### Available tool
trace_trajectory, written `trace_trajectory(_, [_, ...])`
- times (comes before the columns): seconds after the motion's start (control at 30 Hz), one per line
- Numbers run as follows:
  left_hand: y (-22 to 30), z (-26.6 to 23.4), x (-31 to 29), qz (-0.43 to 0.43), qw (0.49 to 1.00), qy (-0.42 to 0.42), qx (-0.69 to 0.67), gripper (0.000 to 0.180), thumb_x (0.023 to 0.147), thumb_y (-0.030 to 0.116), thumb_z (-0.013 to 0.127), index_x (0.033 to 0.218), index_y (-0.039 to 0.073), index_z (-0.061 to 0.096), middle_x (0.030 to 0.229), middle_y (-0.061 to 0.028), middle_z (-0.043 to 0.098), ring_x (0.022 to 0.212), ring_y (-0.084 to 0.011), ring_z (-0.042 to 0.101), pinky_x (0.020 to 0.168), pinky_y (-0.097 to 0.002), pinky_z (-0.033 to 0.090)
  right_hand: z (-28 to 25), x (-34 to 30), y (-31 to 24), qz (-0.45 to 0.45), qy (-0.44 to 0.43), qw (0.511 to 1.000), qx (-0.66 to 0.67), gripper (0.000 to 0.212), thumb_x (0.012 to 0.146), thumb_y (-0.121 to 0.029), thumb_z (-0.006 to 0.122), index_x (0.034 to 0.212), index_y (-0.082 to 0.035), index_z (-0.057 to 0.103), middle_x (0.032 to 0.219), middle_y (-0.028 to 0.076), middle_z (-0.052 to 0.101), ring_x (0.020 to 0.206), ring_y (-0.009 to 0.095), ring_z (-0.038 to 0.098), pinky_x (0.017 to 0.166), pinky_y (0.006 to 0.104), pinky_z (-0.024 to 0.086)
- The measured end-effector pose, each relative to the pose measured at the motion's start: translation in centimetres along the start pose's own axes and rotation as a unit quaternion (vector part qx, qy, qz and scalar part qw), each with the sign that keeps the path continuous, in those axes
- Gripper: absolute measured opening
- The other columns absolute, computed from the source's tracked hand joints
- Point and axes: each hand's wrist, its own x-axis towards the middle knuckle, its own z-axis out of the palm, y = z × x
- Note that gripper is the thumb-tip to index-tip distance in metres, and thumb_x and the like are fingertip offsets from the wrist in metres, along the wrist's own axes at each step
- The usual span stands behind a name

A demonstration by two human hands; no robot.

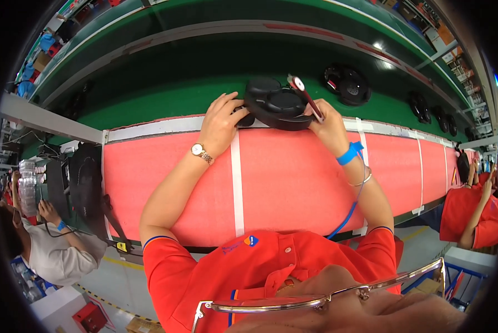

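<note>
A pair of black over-ear headphones (pixel 282 102) is between my two hands, above the near edge of the green conveyor belt. My left hand (pixel 221 123), a watch on its wrist, is closed on the left side of the headphones. A dark rounded part shows beneath its fingers. With closed fingers, my right hand (pixel 331 123) grips the band's right end and a slim dark red stick (pixel 309 100) with a round white head. The stick leans up and left over the headphones. Its lower end and my right fingertips are partly hidden.
More black headphones (pixel 347 84) lie on the green belt (pixel 193 91), with others farther right. A pink mat (pixel 171 155) with white strips covers the near worktop. A blue strap (pixel 350 154) and cord trail from my right wrist. Co-workers sit at both sides.
</note>
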Motion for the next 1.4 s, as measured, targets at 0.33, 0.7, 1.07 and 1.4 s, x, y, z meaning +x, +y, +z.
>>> trace_trajectory(0.33, [-0.5, 0.6, 0.2, -0.134, 0.991, 0.022, 0.019, 0.070, 0.067, -0.019, 0.046, 0.127, 0.016, 0.054, 0.136, -0.0157, 0.040, 0.128, -0.0387, 0.035, 0.103, -0.0438, 0.038, 4.4, 4.4, -1.4, 0.128, 0.036, 0.948, 0.290, 0.024, 0.086, -0.021, 0.067, 0.087, -0.001, 0.054, 0.061, 0.000, 0.048, 0.051, 0.006, 0.041, 0.047, 0.0215, 0.029])
trace_trajectory(0.7, [-1.2, 1.3, 0.0, -0.156, 0.987, -0.047, 0.011, 0.061, 0.087, 0.019, 0.056, 0.141, 0.005, 0.032, 0.145, -0.0290, 0.023, 0.137, -0.0456, 0.016, 0.113, -0.0526, 0.010, 8.0, 4.3, 0.0, 0.256, -0.107, 0.846, 0.456, 0.026, 0.097, -0.015, 0.048, 0.111, 0.007, 0.048, 0.097, 0.011, 0.057, 0.094, 0.019, 0.058, 0.064, 0.0245, 0.047])
trace_trajectory(1.07, [-0.1, 0.3, 0.6, -0.052, 0.998, -0.035, -0.012, 0.055, 0.081, 0.019, 0.067, 0.130, 0.003, 0.046, 0.143, -0.0241, 0.030, 0.135, -0.0401, 0.025, 0.111, -0.0453, 0.024, 4.4, -0.7, -9.0, 0.160, 0.055, 0.781, 0.602, 0.030, 0.098, -0.015, 0.044, 0.126, -0.003, 0.045, 0.124, 0.012, 0.051, 0.104, 0.017, 0.055, 0.074, 0.0285, 0.045])
trace_trajectory(1.4, [-0.7, 0.2, -0.6, -0.228, 0.950, 0.015, -0.214, 0.007, 0.080, 0.003, 0.063, 0.087, 0.001, 0.064, 0.079, -0.0052, 0.061, 0.069, -0.0133, 0.056, 0.062, -0.0261, 0.046, -5.9, -9.0, -13.8, -0.472, -0.377, 0.518, 0.606, 0.023, 0.080, -0.012, 0.056, 0.059, -0.003, 0.052, 0.055, 0.009, 0.048, 0.044, 0.022, 0.047, 0.036, 0.0350, 0.033])
